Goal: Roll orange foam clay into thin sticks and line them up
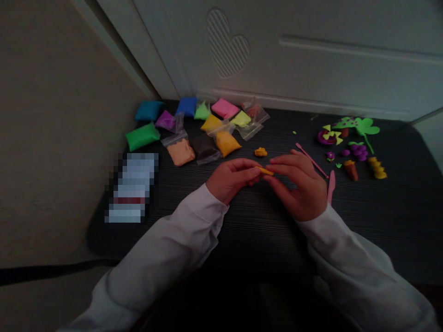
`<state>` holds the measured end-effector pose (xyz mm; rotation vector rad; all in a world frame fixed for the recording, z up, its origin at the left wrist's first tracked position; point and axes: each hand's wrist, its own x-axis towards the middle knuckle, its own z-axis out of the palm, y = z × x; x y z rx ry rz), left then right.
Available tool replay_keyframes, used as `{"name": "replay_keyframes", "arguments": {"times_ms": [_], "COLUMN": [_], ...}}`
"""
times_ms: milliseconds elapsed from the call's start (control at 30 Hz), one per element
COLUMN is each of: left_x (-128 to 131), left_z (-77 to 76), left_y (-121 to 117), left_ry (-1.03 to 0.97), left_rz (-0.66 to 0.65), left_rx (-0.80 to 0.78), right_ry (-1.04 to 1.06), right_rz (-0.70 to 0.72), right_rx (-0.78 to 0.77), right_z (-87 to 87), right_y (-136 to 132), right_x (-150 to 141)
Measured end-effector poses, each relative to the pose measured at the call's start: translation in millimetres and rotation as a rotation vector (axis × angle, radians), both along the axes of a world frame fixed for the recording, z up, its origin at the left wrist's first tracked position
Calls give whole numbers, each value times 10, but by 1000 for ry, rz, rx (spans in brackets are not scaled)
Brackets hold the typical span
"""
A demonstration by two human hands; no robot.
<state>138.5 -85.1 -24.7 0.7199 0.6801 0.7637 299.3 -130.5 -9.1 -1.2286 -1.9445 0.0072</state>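
One orange strip [266,171] sits pinched in my left hand [235,179]; my right hand [302,189] curls at its end, grip unclear. I'd press lightly, keeping it even.

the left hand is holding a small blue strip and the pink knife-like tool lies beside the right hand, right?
Not quite: the strip in the left hand is orange-yellow, not blue, as the head view shows. The pink knife-like tool does lie beside the right hand.
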Motion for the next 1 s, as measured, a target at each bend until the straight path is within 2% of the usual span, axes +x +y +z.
{"name": "replay_keyframes", "arguments": {"times_ms": [567, 1000], "left_x": [19, 19], "left_z": [1, 8], "left_y": [-5, -8], "left_ry": [71, 79], "left_rz": [-19, -22], "left_rx": [72, 46], "right_ry": [-47, -56], "right_rz": [-5, -2], "right_rx": [6, 13], "right_z": [-12, -21], "right_y": [5, 8], "right_x": [-17, -30]}}
